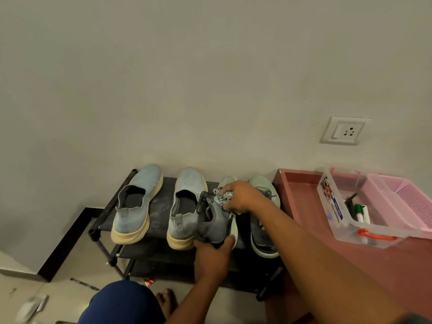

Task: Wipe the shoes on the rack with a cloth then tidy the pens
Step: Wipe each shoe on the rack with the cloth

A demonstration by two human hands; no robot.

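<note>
On the black shoe rack [159, 213] stand two light blue slip-on shoes [138, 202] [184, 206] with cream soles and a pair of grey lace-up sneakers. My left hand [214, 252] grips the heel of the left grey sneaker [216, 220], tilting it. My right hand [240, 197] presses a crumpled grey cloth [223, 197] onto that sneaker's laces. The other grey sneaker [263, 230] lies to the right, partly behind my right forearm. Pens [361, 212], green and white, lie in a clear plastic box [339, 220] on the right.
The clear box has an orange handle and sits with a pink mesh basket [406, 197] on a reddish table [397, 265]. A wall socket [346, 130] is above. A pen [84, 284] and a small white object [30, 308] lie on the floor at left. My knee [121, 302] is below.
</note>
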